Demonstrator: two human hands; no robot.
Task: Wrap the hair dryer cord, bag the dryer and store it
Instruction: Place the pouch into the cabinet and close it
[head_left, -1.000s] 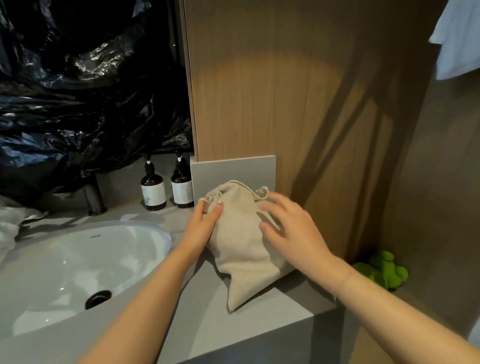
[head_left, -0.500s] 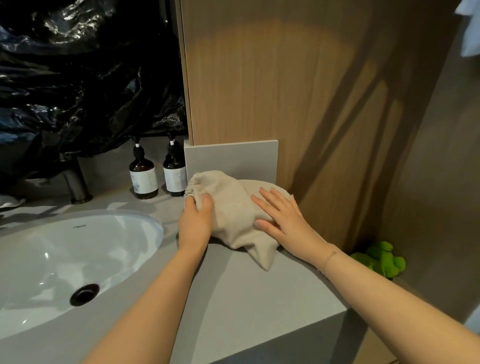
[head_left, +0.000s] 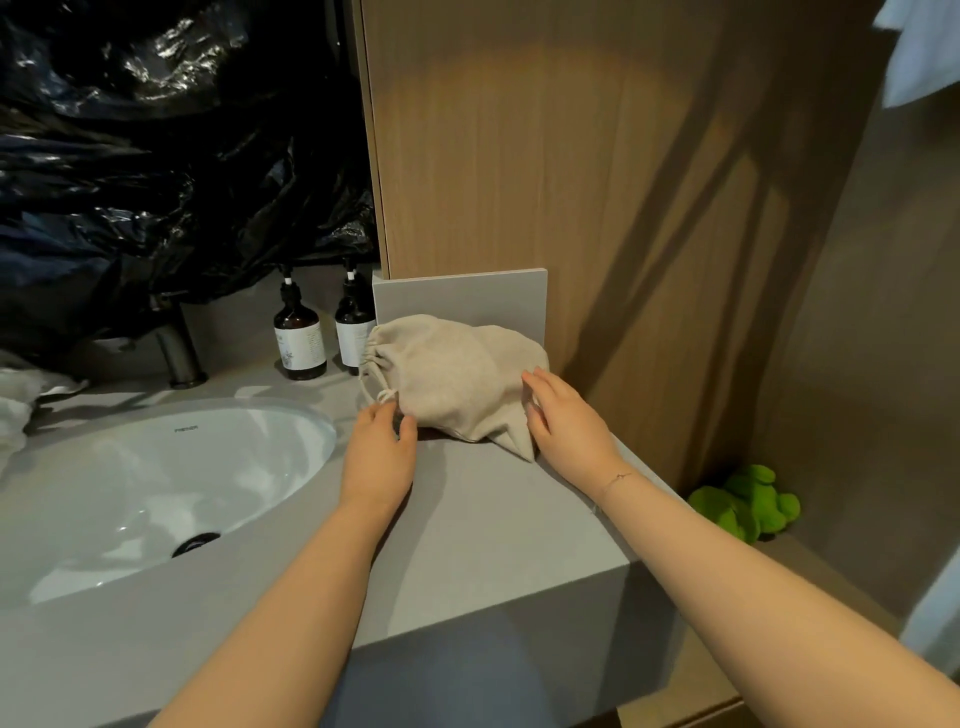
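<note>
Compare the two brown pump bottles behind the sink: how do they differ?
The left bottle stands fully in view; the right bottle is partly hidden by the cloth bag. The left sits nearer the faucet. Both are dark, upright, with white labels and pumps.

Beige cloth drawstring bag (head_left: 457, 379): full and bulging, mouth cinched shut toward the left, cord ends trailing. Lies on its side at the worktop (head_left: 493, 519) back corner, against the grey upstand.
</note>
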